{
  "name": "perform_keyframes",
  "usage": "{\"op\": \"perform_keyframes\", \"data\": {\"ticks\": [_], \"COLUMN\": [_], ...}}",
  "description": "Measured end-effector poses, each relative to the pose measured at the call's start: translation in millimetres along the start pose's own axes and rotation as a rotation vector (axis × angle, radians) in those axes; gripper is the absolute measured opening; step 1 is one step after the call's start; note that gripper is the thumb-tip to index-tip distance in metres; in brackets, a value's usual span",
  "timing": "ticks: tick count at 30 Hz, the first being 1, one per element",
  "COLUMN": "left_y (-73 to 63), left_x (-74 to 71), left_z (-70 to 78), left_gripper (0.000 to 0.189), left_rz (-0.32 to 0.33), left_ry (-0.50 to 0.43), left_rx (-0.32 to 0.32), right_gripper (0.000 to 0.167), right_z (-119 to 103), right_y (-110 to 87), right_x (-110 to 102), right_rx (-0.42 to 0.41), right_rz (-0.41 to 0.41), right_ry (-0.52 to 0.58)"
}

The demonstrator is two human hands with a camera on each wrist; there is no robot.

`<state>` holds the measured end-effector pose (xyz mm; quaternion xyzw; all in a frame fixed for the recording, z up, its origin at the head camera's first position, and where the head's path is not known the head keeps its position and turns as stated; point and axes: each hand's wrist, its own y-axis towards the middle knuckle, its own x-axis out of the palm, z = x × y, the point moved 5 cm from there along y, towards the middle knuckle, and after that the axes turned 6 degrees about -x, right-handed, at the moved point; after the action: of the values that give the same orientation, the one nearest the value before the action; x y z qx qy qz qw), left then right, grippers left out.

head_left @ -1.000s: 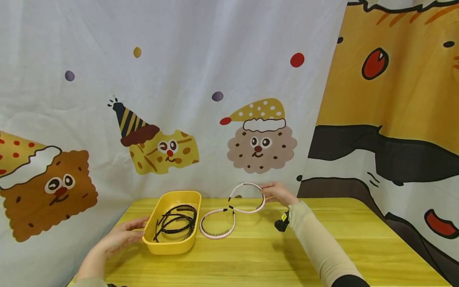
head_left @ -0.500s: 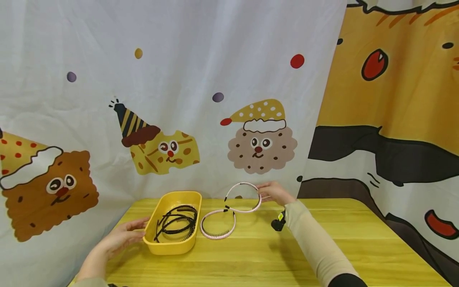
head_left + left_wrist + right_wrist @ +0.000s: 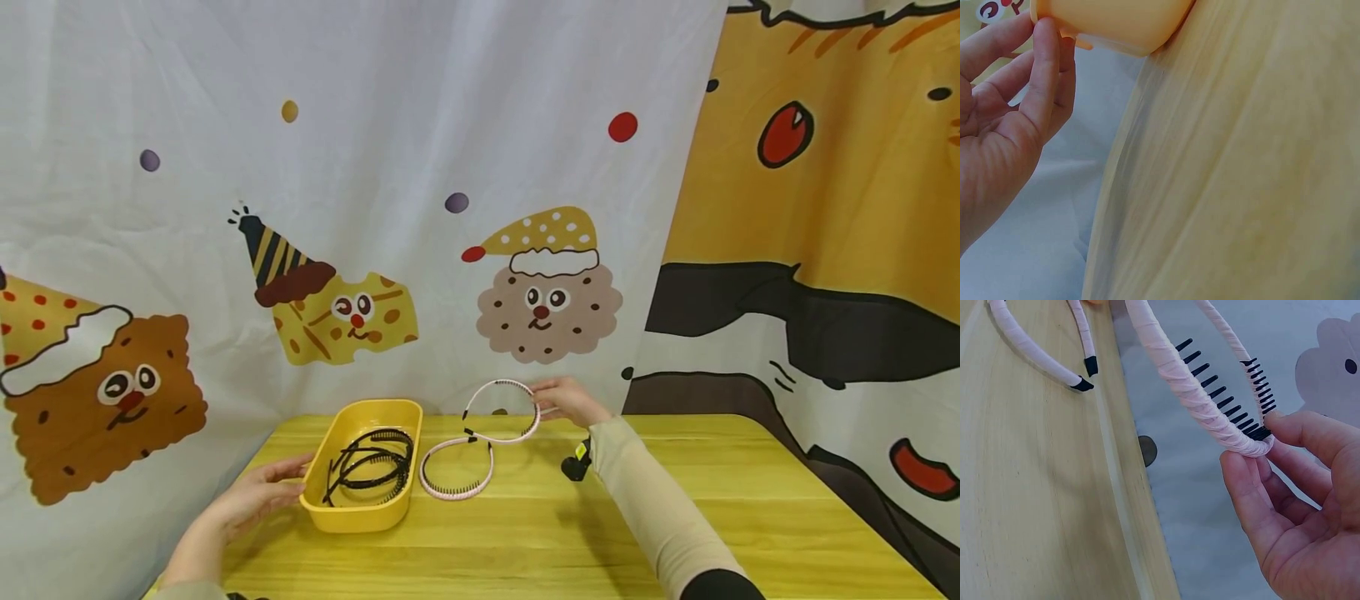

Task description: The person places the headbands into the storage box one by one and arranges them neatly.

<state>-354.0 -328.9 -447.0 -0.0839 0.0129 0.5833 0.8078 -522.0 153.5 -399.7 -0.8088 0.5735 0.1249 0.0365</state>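
My right hand (image 3: 566,402) pinches a pale pink headband (image 3: 1197,406) at its curved middle, between thumb and fingertips. Black comb teeth line the band's inside, and its black tips point left. It is held up near the table's far edge. A second pink headband (image 3: 456,492) lies on the table just in front of it. To the left stands a yellow bin (image 3: 360,518) with several black headbands (image 3: 371,481) inside. My left hand (image 3: 258,498) rests against the bin's left side, its fingers fairly straight and their tips at the rim (image 3: 1034,9).
The yellow wood-grain table (image 3: 712,483) ends at a white curtain (image 3: 420,117) printed with cartoon snacks. A black wrist camera (image 3: 576,465) hangs under my right wrist. The table's left edge runs close to my left forearm.
My right hand has moved a little to the left with the held pink headband, nearer to the one on the table. My left hand and the bin stay put.
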Motion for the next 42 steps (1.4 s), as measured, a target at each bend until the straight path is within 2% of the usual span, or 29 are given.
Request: {"op": "perform_keyframes", "data": {"ticks": [15,24,42], "left_y": [-0.5,0.8,-1.6], "left_x": [0.5,-0.3,2.0], "left_z": [0.5,1.2,3.9], "left_gripper": [0.067,0.067,0.068], "left_rz": [-0.015,-0.009,0.003], "left_ry": [0.007,0.004,0.017], "left_rx": [-0.006,0.006,-0.01], "right_gripper": [0.041,0.042,0.038], "right_z": [-7.8,-8.2,-12.1], "right_y": [-0.8,4.7,9.1], "right_x": [11.2,14.5,26.8], "right_rx": [-0.017,-0.024,-0.025], "right_rz": [-0.023,-0.044,-0.081], "right_ry": [0.011,0.008,0.005]}}
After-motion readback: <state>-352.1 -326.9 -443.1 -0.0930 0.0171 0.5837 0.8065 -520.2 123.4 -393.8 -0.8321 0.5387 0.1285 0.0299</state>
